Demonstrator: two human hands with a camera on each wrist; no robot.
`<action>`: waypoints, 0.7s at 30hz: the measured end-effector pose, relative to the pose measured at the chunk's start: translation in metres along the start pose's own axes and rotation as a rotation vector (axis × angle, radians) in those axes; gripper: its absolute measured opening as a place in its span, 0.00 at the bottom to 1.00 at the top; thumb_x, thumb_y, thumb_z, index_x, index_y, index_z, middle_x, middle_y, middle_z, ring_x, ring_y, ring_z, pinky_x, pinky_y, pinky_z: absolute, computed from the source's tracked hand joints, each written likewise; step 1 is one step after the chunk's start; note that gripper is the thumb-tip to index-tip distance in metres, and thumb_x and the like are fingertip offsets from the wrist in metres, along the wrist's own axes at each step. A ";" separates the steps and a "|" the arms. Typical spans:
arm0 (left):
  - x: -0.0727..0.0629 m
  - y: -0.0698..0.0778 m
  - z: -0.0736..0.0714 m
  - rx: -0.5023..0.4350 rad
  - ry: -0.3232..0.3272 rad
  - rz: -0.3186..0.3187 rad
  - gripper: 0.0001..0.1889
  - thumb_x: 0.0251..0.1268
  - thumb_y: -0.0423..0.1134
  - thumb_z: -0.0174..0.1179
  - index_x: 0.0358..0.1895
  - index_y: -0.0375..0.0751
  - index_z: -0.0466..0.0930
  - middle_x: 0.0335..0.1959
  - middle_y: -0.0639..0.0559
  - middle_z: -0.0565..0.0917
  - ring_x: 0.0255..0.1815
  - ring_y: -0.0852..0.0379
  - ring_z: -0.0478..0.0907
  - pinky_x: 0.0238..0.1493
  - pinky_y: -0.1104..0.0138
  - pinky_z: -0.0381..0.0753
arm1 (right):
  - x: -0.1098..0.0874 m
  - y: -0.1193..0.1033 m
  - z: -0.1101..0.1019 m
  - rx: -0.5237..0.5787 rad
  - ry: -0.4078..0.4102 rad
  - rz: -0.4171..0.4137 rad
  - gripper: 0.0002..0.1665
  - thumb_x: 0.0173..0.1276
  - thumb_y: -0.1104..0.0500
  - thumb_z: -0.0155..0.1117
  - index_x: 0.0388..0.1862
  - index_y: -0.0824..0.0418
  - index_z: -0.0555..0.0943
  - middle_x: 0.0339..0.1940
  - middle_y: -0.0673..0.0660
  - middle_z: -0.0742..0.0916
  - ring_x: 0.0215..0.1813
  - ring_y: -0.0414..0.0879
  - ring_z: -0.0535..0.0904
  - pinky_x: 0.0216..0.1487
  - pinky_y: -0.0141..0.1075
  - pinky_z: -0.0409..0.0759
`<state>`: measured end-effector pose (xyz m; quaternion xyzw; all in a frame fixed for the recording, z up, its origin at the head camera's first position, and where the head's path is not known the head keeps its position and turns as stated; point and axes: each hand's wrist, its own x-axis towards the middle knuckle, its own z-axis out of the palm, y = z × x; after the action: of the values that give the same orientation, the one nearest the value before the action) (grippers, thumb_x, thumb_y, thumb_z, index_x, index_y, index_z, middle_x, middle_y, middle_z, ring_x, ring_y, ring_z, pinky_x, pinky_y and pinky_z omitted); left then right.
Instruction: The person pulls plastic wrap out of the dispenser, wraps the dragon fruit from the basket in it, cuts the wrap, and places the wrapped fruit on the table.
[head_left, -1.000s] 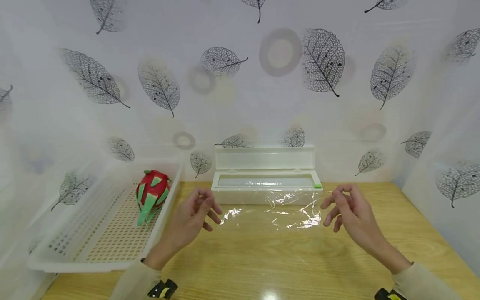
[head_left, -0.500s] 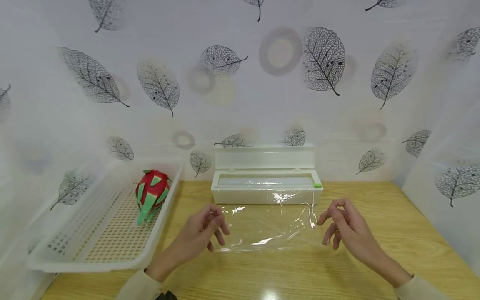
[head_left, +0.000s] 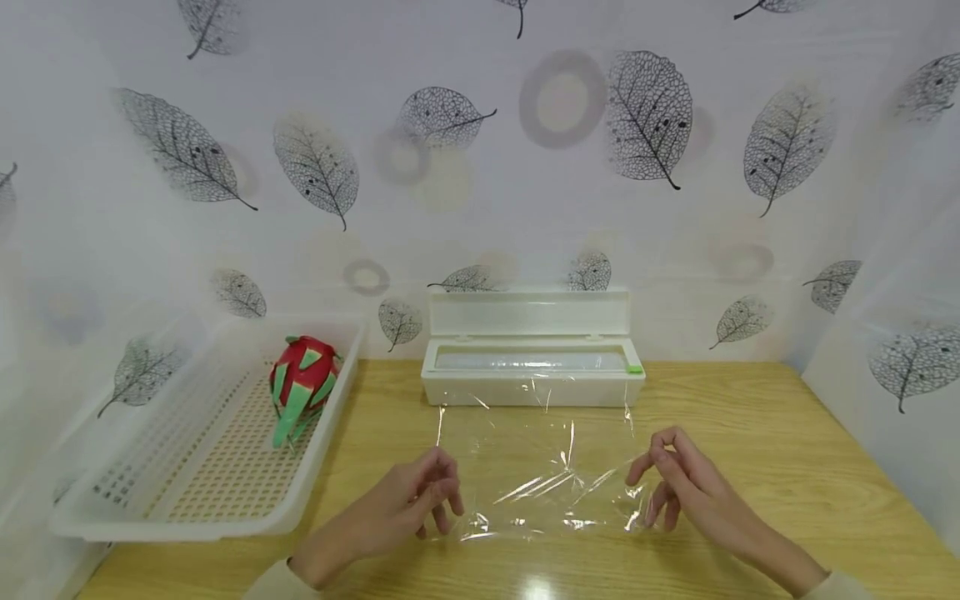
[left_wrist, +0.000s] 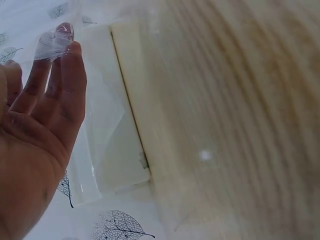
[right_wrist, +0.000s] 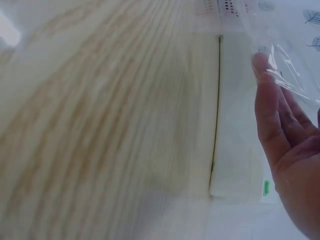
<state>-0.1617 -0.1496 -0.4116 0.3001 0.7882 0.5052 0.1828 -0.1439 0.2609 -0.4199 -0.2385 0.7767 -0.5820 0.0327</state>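
Observation:
A clear sheet of cling film stretches over the table from a white cling film dispenser, whose lid stands raised. My left hand pinches the near left corner of the film between thumb and fingers. At the near right corner, my right hand holds the film the same way. In the left wrist view, crumpled cling film wraps over the fingertips. The right wrist view has shiny folds of cling film at the fingers, with the thumb mostly out of frame.
To the left stands a white perforated plastic basket, with a red and green dragon fruit inside. A green slider sits at the dispenser's right end. Behind the wooden table hangs a leaf-print curtain.
Both hands have moved back toward the body, away from the dispenser. The sheet of cling film between them and the dispenser has grown longer. Basket and dragon fruit stay put.

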 end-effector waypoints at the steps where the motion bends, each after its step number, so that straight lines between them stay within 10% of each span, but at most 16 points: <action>1: -0.002 -0.002 0.000 0.001 0.003 0.007 0.11 0.85 0.46 0.43 0.49 0.42 0.69 0.43 0.38 0.86 0.34 0.58 0.87 0.29 0.65 0.86 | -0.002 0.001 -0.001 0.010 -0.021 0.004 0.10 0.87 0.63 0.28 0.49 0.65 0.60 0.44 0.52 0.87 0.27 0.51 0.88 0.21 0.43 0.83; 12: -0.026 -0.014 0.001 0.080 0.071 0.050 0.09 0.84 0.42 0.43 0.49 0.41 0.70 0.52 0.40 0.82 0.45 0.61 0.86 0.41 0.65 0.88 | -0.021 0.013 -0.019 0.071 -0.214 -0.035 0.10 0.84 0.70 0.29 0.46 0.70 0.63 0.54 0.54 0.88 0.56 0.43 0.88 0.50 0.40 0.88; 21: -0.042 -0.013 -0.001 0.248 -0.072 0.121 0.11 0.80 0.29 0.45 0.46 0.53 0.70 0.58 0.54 0.82 0.56 0.61 0.80 0.56 0.69 0.81 | -0.035 0.018 -0.026 0.077 -0.398 -0.040 0.14 0.80 0.74 0.35 0.45 0.67 0.71 0.61 0.62 0.86 0.64 0.40 0.83 0.62 0.28 0.80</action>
<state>-0.1341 -0.1823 -0.4231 0.3854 0.8180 0.4029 0.1413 -0.1279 0.3017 -0.4362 -0.3628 0.7271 -0.5532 0.1835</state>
